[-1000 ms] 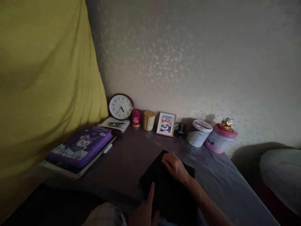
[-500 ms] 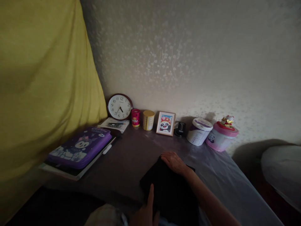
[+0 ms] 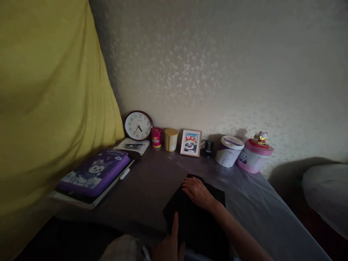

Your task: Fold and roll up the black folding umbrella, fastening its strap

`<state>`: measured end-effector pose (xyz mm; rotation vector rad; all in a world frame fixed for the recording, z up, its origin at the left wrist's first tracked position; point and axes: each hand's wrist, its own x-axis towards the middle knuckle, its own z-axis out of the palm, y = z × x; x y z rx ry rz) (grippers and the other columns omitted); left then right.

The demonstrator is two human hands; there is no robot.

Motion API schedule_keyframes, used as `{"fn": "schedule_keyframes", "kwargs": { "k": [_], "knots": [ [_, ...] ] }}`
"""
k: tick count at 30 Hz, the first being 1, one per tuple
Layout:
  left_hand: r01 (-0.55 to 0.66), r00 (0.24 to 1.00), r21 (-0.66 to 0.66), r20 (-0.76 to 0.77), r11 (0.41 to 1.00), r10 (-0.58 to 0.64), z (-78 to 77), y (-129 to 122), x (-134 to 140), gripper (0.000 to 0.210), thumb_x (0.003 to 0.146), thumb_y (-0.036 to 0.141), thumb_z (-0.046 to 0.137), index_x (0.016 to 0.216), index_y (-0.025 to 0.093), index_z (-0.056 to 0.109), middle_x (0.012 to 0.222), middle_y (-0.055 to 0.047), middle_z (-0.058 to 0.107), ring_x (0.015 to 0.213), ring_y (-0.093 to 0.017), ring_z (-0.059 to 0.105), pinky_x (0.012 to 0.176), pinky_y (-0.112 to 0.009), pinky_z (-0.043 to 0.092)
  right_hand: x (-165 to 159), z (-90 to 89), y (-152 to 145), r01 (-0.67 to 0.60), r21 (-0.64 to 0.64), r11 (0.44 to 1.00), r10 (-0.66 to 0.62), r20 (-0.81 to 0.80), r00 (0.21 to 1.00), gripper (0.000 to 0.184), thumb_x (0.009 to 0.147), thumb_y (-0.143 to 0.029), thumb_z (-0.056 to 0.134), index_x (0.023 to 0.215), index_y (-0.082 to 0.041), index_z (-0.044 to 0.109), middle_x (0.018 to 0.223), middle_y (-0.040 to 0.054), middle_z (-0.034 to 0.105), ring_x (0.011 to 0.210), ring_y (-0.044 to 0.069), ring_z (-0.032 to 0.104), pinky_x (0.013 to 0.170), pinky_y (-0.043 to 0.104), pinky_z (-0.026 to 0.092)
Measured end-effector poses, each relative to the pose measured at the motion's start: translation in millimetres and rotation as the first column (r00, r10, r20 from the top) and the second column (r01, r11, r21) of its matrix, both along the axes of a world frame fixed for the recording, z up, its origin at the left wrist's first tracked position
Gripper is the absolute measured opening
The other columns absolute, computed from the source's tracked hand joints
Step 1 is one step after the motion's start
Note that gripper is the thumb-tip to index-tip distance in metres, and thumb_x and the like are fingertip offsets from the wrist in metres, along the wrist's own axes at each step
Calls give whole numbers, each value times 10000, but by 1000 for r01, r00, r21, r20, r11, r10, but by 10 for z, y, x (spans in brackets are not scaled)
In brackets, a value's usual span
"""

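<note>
A piece of black cloth (image 3: 199,221) lies on the table in front of me, its far corner showing just beyond my fingers. My right hand (image 3: 198,191) rests flat on its upper part, palm down with the fingers stretched out. At the bottom, my left hand (image 3: 170,244) touches or hovers over the cloth's left side, its index finger pointing forward. The rest of that hand is dim and partly cut off by the frame's lower edge. Neither hand visibly grips anything.
A purple case (image 3: 95,172) lies on flat items at left, with a white marker (image 3: 124,174) alongside. Along the wall stand a clock (image 3: 138,125), a red can (image 3: 156,137), a yellow can (image 3: 171,140), a framed panda picture (image 3: 190,143), a white tub (image 3: 229,151) and a pink tub (image 3: 254,156).
My right hand has slid slightly back toward me over the cloth, uncovering its far corner. My left hand looks almost unmoved. The view has shifted slightly.
</note>
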<state>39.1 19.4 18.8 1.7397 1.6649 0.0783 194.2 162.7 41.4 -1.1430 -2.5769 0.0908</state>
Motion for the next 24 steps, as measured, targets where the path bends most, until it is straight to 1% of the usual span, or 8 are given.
{"fn": "schedule_keyframes", "kwargs": {
  "k": [2,5,7,9,14,18,20,24],
  "knots": [
    [3,1000,5,12,1000,-3,40,-16,-5,685,870,233,350,1420,180,-55,1065,-113,662,946,-222,631,789,-312,447,36,-38,24,79,21,997,-79,6,997,270,918,-276,395,983,-230,653,1080,45,656,1130,219,508,1012,418,286],
    [2,1000,36,24,999,-3,76,-46,-19,675,873,233,354,1425,177,-32,1059,-104,663,931,-204,629,797,-292,439,229,-27,139,270,73,960,-267,-41,963,259,889,-261,435,1034,-206,643,1151,95,618,1102,250,523,970,438,345],
    [-6,999,71,45,997,3,75,-71,-32,659,877,229,352,1429,179,-3,1058,-97,662,948,-189,619,833,-279,422,438,4,176,289,76,954,-280,-112,954,268,882,-263,436,1035,-182,641,1167,118,604,1089,247,532,950,413,384],
    [-18,998,109,65,994,11,59,-97,-43,637,885,234,345,1432,181,22,1070,-99,656,971,-183,610,854,-275,413,688,23,132,274,82,958,-253,-206,945,278,887,-263,410,1025,-191,640,1110,104,630,1062,227,549,948,392,402],
    [-27,999,138,48,990,20,11,-125,-49,621,908,270,343,1432,191,18,1027,-101,670,908,-188,637,781,-268,442,1265,-39,-280,391,79,917,-343,-343,874,283,885,-238,382,1028,-232,627,1068,75,637,1012,219,577,905,406,448],
    [-7,1000,159,30,987,2,-27,-105,-54,634,913,284,360,1432,189,8,958,-92,688,865,-183,650,761,-259,443,1406,-137,-646,367,67,928,-321,-358,877,296,895,-234,375,1085,-247,601,1137,72,598,983,196,605,840,354,506],
    [-7,1000,176,24,984,2,-54,-99,-63,628,916,297,358,1433,192,17,924,-87,694,837,-186,656,740,-262,447,1364,-166,-777,338,45,940,-302,-352,886,314,900,-219,366,1132,-256,574,1219,72,548,982,180,612,818,313,523],
    [-25,999,187,48,982,16,-106,-97,-81,620,918,308,354,1433,213,24,945,-77,692,836,-183,657,720,-263,452,1209,-144,-932,278,48,959,-247,-334,910,364,890,-161,352,1184,-270,537,1336,61,450,1109,183,550,890,302,492]
  ]
}}
